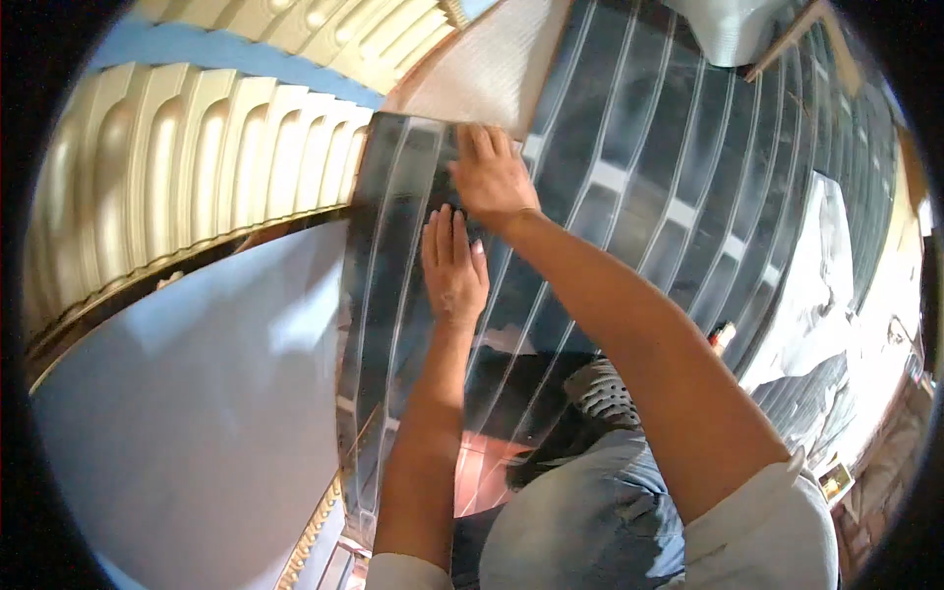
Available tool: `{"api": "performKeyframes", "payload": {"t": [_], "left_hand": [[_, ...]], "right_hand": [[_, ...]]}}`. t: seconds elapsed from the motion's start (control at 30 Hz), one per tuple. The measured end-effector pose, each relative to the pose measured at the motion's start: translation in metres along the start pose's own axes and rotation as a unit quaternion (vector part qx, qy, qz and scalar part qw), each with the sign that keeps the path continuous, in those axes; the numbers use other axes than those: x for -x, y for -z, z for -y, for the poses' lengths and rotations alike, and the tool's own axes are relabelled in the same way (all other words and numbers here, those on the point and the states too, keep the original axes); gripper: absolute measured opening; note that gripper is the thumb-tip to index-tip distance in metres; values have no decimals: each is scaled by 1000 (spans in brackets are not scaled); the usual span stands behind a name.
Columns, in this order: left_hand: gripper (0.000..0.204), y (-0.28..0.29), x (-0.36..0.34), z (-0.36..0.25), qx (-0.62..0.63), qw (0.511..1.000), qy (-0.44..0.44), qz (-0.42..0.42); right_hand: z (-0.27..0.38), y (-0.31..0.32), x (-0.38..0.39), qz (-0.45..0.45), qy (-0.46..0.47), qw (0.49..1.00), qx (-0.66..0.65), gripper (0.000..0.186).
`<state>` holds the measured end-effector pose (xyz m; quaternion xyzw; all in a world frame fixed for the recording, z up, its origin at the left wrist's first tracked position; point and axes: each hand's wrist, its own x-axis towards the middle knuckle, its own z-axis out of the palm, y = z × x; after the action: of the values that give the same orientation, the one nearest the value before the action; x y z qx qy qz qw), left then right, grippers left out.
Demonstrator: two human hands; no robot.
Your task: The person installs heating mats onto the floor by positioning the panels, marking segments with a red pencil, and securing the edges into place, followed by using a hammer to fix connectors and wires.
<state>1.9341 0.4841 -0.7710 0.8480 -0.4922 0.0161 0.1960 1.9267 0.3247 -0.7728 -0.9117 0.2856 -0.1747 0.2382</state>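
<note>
Dark, glossy panelling (629, 226) with long pale stripes lies under both my hands. My right hand (492, 179) rests on it near the upper end, fingertips at the border with a pale curved piece (470, 61), thumb out to the side. Just below and to the left, my left hand (453, 261) lies flat on the striped surface, fingers pointing upward. Both hands are open, with no object visible in either. The panel's left border runs close beside my left hand.
Cream-gold fluted moulding (211, 157) curves along the upper left, above a pale blue-grey surface (187, 393). A white crumpled sheet (816, 275) and a small orange-handled item (722, 337) are at right. A grey piece (718, 29) is at the top. My knee and perforated shoe (602, 393) show below.
</note>
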Motion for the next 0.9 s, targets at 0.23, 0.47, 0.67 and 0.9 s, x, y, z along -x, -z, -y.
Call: {"api": "performKeyframes", "payload": {"t": [0.23, 0.47, 0.67, 0.9], "left_hand": [[40, -1, 0, 6, -6, 997, -75, 1], [32, -14, -2, 2, 21, 993, -111, -17], [33, -6, 0, 3, -6, 996, -89, -9], [45, -7, 9, 5, 38, 996, -28, 79]], "right_hand": [[3, -5, 1, -63, 40, 997, 15, 43], [-41, 106, 144, 9, 38, 988, -146, 38], [-97, 232, 343, 150, -246, 958, 0, 24], [-96, 219, 361, 140, -402, 879, 216, 39]]}}
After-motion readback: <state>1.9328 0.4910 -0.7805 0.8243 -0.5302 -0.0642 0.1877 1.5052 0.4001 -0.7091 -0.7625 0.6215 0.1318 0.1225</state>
